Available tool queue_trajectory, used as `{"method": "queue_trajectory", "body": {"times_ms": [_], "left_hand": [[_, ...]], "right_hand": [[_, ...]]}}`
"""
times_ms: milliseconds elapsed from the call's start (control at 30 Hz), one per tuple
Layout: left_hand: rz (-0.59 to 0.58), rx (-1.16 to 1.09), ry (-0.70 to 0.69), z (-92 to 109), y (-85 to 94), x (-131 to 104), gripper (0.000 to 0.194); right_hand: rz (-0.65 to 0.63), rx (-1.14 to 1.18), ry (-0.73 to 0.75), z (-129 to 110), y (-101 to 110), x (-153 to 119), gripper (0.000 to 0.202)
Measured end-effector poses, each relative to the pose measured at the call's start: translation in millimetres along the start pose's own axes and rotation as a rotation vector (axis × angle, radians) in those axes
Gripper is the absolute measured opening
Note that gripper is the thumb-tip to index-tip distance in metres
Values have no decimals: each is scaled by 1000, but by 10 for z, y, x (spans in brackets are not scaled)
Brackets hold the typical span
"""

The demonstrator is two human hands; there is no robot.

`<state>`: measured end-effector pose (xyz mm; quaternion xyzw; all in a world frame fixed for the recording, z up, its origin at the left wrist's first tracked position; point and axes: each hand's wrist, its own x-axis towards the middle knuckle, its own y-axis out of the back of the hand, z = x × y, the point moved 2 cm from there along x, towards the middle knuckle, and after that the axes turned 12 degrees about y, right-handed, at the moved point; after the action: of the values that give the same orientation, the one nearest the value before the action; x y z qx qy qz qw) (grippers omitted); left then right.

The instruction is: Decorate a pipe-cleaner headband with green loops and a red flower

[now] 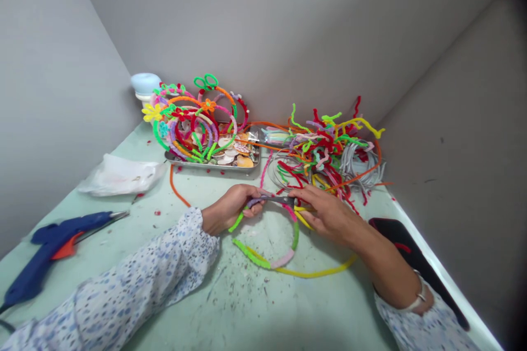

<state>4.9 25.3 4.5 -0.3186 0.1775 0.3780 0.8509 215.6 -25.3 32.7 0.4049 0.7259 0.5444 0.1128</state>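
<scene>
Multicoloured headband arched toward the person, between left hand and right hand.

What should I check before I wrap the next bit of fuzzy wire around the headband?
1. Both hands on the headband: ok. The left hand and right hand hold its top.
2. Grip firm enough: cannot tell; the fingers hide the contact.
3. Yellow fuzzy wire free to pull: ok, it trails loose on the table.
4. Spare wires in reach: ok, the pile of fuzzy wires lies just behind the hands.
5. Glue gun out of the way: ok, it lies far to the left, apart from the sleeve.
6. Glue gun hot: cannot tell.
</scene>
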Motion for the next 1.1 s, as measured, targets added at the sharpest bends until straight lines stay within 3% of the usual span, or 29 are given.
{"method": "queue_trajectory", "body": {"times_ms": [300,467,600,733,933,1000,1100], "left_hand": [[23,-42,22,37,-35,-31,21],[71,106,-59,28,-62,-85,21],[75,128,-88,48,-85,-127,24],[67,3,-219,82,-56,-105,20],[95,-136,-343,56,-5,-44,15],[119,-168,-368,45,-3,-36,13],[174,-191,-373,36,-13,-31,11]], "right_hand": [[64,-99,-118,102,187,-49,45],[101,-220,-262,161,90,-42,48],[125,-231,-208,110,-56,25,40],[150,-212,-142,25,-141,72,38],[78,-262,-158,-85,-54,79,27],[217,-217,-222,-127,32,94,24],[446,158,-385,-154,51,126,29]]}}
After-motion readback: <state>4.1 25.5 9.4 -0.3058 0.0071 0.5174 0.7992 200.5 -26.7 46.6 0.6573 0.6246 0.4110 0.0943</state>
